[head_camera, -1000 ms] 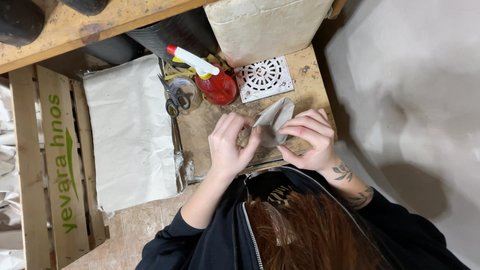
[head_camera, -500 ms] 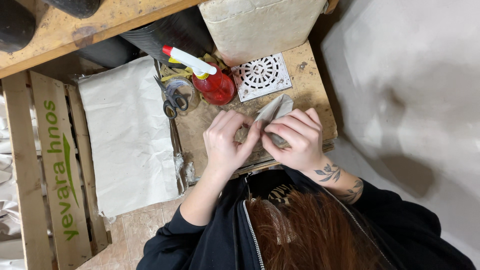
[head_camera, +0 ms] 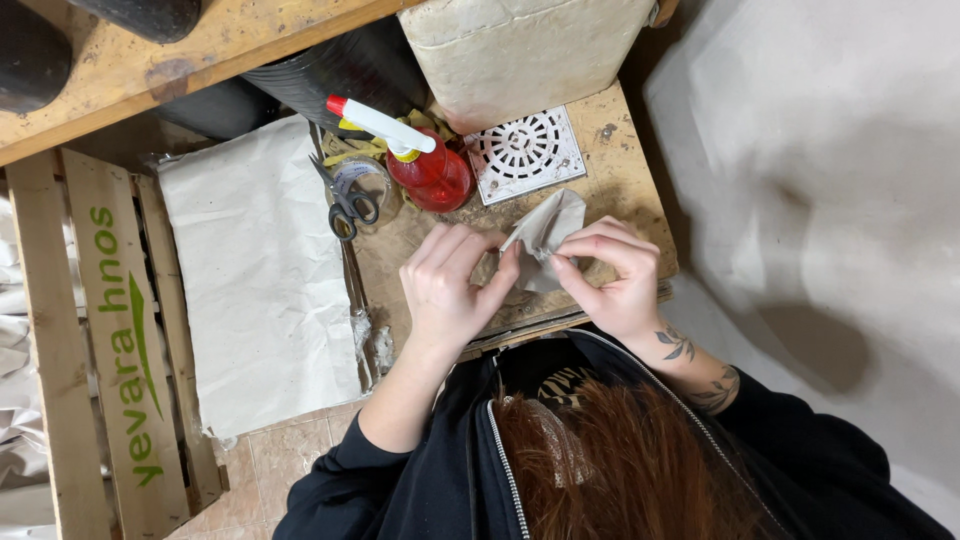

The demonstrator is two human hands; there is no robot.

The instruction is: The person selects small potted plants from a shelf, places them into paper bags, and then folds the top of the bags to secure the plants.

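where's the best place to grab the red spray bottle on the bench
Grip the red spray bottle at the narrow neck under its white head, coming from the near side by the left hand. It lies tilted with the nozzle pointing up-left; scissors crowd the left, a white drain grate the right.

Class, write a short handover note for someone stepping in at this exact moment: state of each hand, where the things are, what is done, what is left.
Left hand: fingertips pinch the near edge of the grey paper piece.
Right hand: grip closed on the same paper from the other side.
The paper is held just above the small wooden worktop, partly folded or creased.
Behind it: white round-patterned drain grate, red spray bottle, scissors.
A large paper sheet lies to the left.
Done: paper picked up and partly creased. Left: the paper is still in hand; nothing is set down.
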